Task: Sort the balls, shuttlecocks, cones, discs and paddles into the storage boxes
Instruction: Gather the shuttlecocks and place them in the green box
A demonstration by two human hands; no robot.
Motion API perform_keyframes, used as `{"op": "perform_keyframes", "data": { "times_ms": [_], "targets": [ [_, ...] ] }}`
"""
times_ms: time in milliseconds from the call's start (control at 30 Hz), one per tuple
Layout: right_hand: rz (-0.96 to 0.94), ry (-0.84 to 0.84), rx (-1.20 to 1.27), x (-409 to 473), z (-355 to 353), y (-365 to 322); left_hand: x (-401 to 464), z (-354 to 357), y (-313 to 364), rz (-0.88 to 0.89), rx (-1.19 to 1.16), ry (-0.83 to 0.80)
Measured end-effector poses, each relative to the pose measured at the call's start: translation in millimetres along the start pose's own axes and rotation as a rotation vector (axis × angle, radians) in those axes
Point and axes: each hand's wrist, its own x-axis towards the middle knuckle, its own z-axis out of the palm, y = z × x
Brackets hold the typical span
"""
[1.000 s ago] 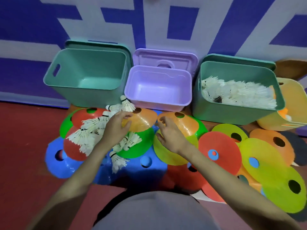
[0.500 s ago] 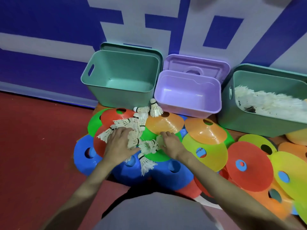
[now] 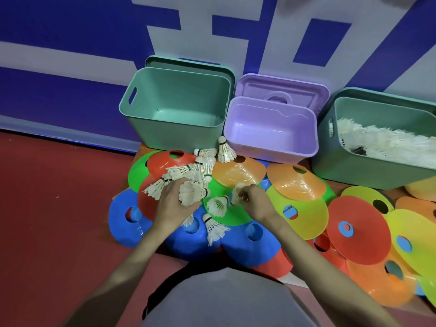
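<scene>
A single wide-angle view looks from the person's head, forward and steeply down at the floor. It sits close: both forearms run up from the lower edge, the left hand and right hand meeting near the middle of the frame, and the grey-clad torso fills the bottom centre. The camera faces a blue and white wall that spans the upper half. Straight lines bow toward the edges, and the right side cuts off the green box there. No second view shares the scene.
</scene>
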Motion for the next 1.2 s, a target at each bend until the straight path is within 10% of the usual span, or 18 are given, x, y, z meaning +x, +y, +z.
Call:
{"op": "perform_keyframes", "data": {
  "times_ms": [300,733,933,1200],
  "targets": [
    [-0.475,0.625,0.255,-43.5,-71.7,-48.9,7.7,0.7,26.0,0.135,-0.05,-0.042],
    [-0.6,0.34,0.048,-31.7,-43.3,-60.1,8.2,-3.4,48.2,0.077,-0.17,0.035],
    [-0.378,0.365,0.182,-30.8,-21.6,-45.9,4.0,-3.8,33.9,0.005,-0.17,0.102],
    [-0.011,-0.072,-0.128,-5.4,27.9,-28.0,-2.5,-0.2,17.6,-0.017,-0.177,0.075]
  ]
}}
